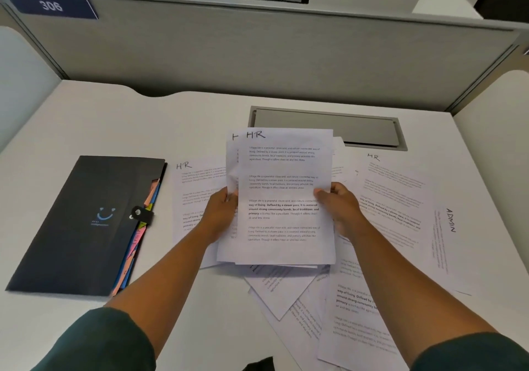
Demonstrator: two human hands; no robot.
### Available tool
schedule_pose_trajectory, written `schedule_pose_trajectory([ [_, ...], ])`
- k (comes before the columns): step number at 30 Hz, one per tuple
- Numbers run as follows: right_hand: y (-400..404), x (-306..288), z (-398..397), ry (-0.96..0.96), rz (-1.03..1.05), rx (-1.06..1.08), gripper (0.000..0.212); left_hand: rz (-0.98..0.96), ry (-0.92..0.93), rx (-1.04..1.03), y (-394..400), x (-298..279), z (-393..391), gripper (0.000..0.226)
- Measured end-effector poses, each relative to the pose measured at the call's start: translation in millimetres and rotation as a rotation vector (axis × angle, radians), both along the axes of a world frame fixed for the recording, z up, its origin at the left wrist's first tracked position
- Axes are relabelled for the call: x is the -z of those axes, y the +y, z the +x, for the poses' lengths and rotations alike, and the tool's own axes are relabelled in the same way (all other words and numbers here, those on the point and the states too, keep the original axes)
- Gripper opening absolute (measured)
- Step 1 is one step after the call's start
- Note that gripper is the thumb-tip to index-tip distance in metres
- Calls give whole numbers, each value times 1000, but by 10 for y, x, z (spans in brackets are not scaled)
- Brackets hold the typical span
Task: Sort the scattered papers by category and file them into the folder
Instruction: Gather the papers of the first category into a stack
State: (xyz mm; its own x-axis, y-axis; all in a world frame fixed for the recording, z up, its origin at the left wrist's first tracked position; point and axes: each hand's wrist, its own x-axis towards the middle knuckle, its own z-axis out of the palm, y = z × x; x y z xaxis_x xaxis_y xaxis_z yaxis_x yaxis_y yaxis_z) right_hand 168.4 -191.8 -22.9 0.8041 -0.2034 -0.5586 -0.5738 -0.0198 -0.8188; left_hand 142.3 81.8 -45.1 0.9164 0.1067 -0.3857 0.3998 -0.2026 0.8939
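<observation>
White HR sheets [282, 193], at least two, gripped by both hands' fingers [322, 192]; one black folder [83, 224] shut.

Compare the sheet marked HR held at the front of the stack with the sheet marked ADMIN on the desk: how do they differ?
The HR sheet is raised off the desk, gripped by the left hand and right hand; the ADMIN sheet lies flat, untouched. The HR sheet's text reads upright to the camera; the ADMIN sheet's is turned sideways. Both are white, with printed paragraphs and a handwritten label.
</observation>
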Motion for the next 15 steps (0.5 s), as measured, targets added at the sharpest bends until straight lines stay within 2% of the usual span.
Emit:
schedule_pose_trajectory([
  [4, 27, -47, -72, -1, 42, -3, 28, -62, 63, 8, 25, -83, -109, 26],
  [10, 43, -88, -175, 33, 65, -93, 20, -152, 108, 11, 107, -169, -244, 27],
  [13, 80, -94, -212, 10, -56, -149, 12, -98, 75, -141, 143, -158, -276, 19],
  [15, 110, -101, -229, -28, -140, -166, 18, 45, 59, -308, 218, -99, -289, 12],
])
